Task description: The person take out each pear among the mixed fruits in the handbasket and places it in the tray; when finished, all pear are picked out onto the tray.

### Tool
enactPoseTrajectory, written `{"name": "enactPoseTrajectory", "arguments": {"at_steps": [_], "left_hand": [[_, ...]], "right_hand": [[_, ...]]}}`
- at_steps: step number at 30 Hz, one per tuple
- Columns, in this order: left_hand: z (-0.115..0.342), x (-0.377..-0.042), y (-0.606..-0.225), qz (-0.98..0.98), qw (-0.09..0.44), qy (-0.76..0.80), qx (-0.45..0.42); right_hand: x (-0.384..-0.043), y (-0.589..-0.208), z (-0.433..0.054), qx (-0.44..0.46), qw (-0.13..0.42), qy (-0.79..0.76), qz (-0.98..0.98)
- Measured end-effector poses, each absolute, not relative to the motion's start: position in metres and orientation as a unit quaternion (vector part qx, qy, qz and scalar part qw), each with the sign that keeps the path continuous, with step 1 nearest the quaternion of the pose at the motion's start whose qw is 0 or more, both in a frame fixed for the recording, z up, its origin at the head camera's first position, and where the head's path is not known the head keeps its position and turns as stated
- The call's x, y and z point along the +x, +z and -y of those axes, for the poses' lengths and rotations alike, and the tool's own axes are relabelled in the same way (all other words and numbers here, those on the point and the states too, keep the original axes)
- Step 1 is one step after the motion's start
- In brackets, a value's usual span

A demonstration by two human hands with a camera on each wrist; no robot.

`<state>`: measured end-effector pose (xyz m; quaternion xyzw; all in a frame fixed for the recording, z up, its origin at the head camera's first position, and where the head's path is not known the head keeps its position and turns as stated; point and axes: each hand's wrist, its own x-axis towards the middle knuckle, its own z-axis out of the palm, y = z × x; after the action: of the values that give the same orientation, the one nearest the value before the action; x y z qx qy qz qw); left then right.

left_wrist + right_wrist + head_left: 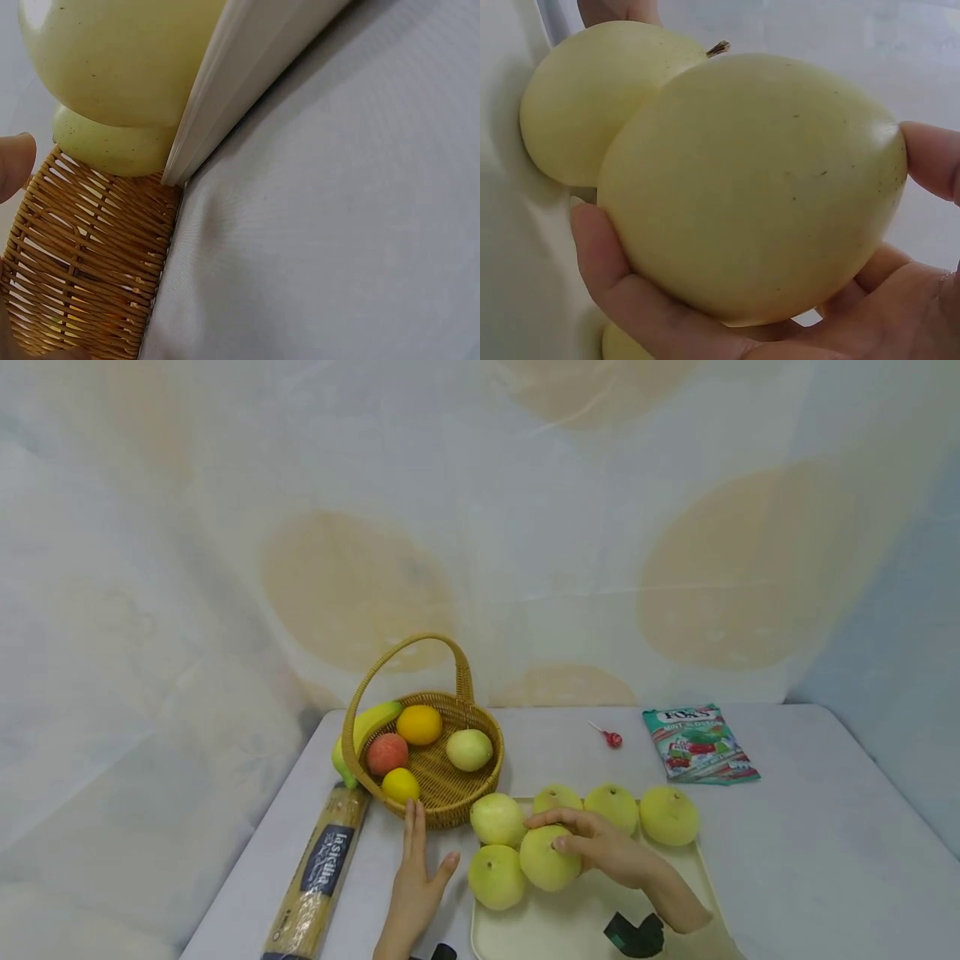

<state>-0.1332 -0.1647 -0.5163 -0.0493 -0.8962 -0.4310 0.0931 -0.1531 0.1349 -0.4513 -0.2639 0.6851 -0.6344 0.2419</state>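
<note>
My right hand point(603, 847) grips a round yellow-green pear point(550, 862) above the cream tray point(585, 920). In the right wrist view, thumb and fingers wrap around this pear point(750, 187), which overlaps a second pear point(592, 105) with a short stem. Several more pears point(497, 877) are in the tray, along its left and far sides. My left hand point(414, 893), fingers straight and thumb spread, has its fingertips at the front of a wicker basket point(448, 815). The left wrist view catches the basket's woven side point(82, 255); most of that hand is out of frame.
Inside the basket sit a peach point(387, 753), an orange point(419, 725), a lemon point(401, 786) and a pale green fruit point(469, 750). A banana point(367, 731) lies at its left edge. Also on the table are a spaghetti pack point(318, 877), a lollipop point(612, 739) and a candy bag point(699, 745).
</note>
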Motion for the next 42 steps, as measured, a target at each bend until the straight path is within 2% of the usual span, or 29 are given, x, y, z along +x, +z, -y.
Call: {"name": "enactPoseTrajectory", "arguments": {"at_steps": [20, 42], "left_hand": [[0.164, -0.134, -0.515, 0.901, 0.090, -0.421, -0.050], [0.164, -0.132, -0.513, 0.900, 0.083, -0.426, -0.044]], "right_hand": [[-0.151, -0.479, -0.148, -0.259, 0.297, -0.661, -0.638], [-0.153, -0.486, -0.145, -0.279, 0.303, -0.684, -0.602]]}}
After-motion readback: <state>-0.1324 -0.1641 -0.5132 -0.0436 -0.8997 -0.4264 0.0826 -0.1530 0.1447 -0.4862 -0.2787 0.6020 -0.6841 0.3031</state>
